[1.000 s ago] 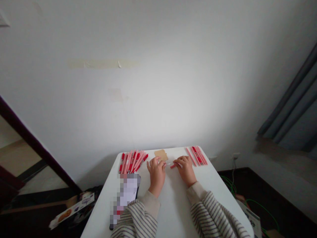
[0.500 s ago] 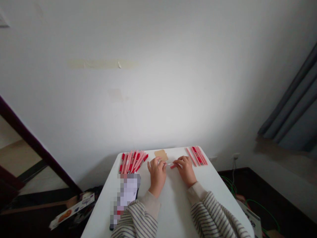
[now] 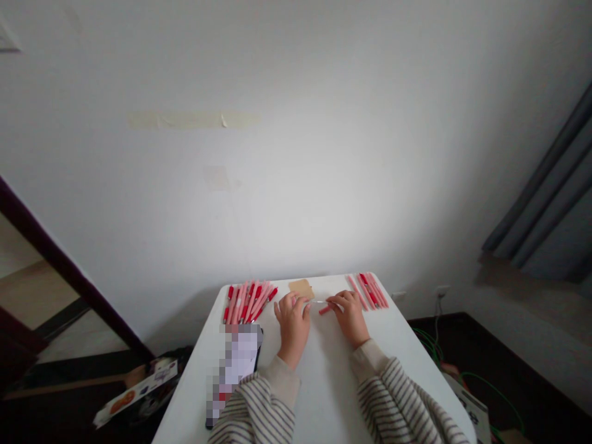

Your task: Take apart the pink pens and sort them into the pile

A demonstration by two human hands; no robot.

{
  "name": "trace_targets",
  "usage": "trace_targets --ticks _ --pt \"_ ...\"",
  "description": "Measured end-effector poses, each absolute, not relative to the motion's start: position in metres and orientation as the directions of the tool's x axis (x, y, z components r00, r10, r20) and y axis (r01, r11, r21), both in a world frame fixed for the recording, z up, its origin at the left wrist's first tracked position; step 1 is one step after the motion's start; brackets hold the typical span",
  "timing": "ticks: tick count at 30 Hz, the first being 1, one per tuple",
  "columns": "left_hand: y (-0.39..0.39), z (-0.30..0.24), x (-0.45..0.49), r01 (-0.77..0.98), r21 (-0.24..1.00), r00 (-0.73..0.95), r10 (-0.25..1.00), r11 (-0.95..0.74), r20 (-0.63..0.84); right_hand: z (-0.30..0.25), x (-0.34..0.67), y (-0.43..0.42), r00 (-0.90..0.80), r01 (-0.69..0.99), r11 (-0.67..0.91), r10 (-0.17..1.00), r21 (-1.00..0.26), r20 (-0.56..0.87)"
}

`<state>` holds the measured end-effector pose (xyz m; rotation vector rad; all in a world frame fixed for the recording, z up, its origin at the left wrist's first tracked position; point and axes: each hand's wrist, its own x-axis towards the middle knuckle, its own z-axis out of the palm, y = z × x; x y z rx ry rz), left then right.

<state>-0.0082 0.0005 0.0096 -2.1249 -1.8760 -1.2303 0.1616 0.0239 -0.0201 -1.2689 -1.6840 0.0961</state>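
Note:
My left hand (image 3: 293, 324) is closed in a pinch around a pink pen barrel (image 3: 294, 300), mostly covered by the fingers. A thin pale pen refill (image 3: 318, 301) spans the gap between my hands. Its right end is pinched in the fingertips of my right hand (image 3: 349, 317). A short pink pen piece (image 3: 325, 310) lies just under the right fingers; whether they touch it I cannot tell. Behind my left hand is a small tan pad (image 3: 302, 288).
On the white table (image 3: 324, 394), red and pink pens (image 3: 250, 302) lie bunched at the left. Several pink and red pen parts (image 3: 370, 292) lie in a row at the right. A blurred-out phone (image 3: 238, 364) rests near my left sleeve. A wall (image 3: 296, 185) rises behind the table.
My right hand has shifted slightly right, and a longer stretch of the refill shows between the hands. My left hand has stayed nearly in place.

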Motion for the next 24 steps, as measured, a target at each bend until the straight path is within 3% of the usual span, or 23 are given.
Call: trace_targets --ticks 9,17,24 --pt "-0.0004 0.0122 -0.0100 0.894 0.411 -0.087 0.831 -0.177 0.549 -0.0193 0.1619 0.0242 0.046 0.691 0.439 0.767 -0.575 0.641" --pt "-0.0023 0.0139 -0.0172 0.963 0.249 -0.233 0.790 0.105 0.567 -0.0185 0.1620 0.0236 0.050 0.682 0.438 0.771 -0.586 0.635" --pt "-0.0006 0.0096 -0.0182 0.974 0.158 -0.224 0.785 0.162 0.578 -0.0196 0.1627 0.0244 0.048 0.681 0.426 0.786 -0.596 0.617"
